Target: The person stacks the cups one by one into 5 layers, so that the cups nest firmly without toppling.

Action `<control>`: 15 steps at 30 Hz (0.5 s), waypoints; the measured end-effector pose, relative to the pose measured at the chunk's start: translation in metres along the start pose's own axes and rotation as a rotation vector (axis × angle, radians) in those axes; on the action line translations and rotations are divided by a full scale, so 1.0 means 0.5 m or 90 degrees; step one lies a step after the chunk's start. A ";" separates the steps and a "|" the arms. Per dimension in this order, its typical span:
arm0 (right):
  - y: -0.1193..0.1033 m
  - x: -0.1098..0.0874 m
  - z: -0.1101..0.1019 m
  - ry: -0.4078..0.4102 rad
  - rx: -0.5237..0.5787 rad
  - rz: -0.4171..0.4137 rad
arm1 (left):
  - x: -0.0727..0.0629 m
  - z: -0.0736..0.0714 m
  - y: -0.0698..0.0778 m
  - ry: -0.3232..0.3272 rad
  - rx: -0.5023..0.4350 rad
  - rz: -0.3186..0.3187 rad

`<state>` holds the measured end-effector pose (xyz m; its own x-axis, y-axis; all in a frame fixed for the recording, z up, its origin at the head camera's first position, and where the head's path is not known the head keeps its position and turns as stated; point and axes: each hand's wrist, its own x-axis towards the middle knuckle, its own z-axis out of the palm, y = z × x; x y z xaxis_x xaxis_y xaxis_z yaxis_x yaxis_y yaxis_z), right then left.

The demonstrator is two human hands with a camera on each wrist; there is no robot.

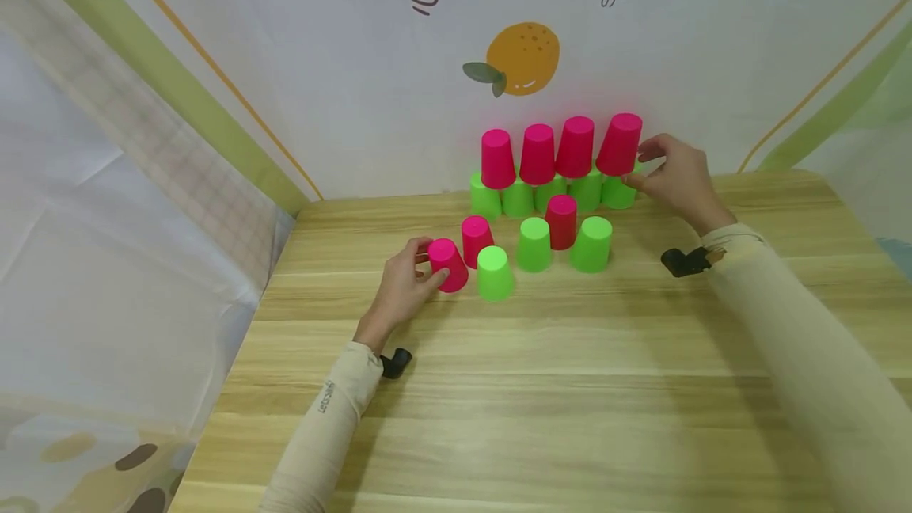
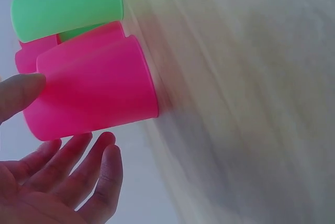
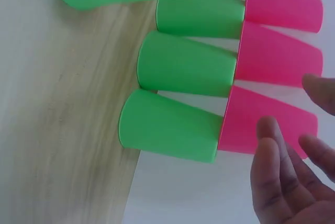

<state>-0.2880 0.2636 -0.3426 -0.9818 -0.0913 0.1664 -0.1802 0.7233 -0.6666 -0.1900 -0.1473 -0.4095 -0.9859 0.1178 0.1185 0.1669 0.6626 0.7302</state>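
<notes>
Pinching a pink cup [image 1: 447, 266], my left hand [image 1: 403, 288] should lift straight up. Near the worktop's back edge [image 1: 385, 204], my right hand [image 1: 680, 177], fingers apart, mustn't jolt the stack [image 1: 575, 150].

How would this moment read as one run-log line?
left hand: thumb and fingers around leftmost pink cup | right hand: at upper row's rightmost pink cup, grip unclear | back: four pink cups atop five green cups

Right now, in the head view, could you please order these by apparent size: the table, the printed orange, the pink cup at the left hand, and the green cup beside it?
1. Table
2. Printed orange
3. Pink cup at the left hand and green cup: too alike to rank
</notes>
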 end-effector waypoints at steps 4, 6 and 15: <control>-0.004 -0.025 0.007 -0.052 -0.014 -0.050 | -0.006 -0.011 0.003 0.015 -0.002 0.003; -0.006 -0.035 0.015 -0.106 -0.021 -0.084 | -0.008 -0.017 0.006 0.028 -0.010 0.009; -0.003 -0.056 0.055 -0.266 -0.046 -0.184 | -0.011 -0.030 0.019 0.063 -0.003 0.045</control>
<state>-0.2616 0.2464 -0.3662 -0.8351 -0.5497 0.0220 -0.4579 0.6723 -0.5817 -0.1833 -0.1527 -0.3934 -0.9677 0.0911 0.2350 0.2364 0.6516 0.7208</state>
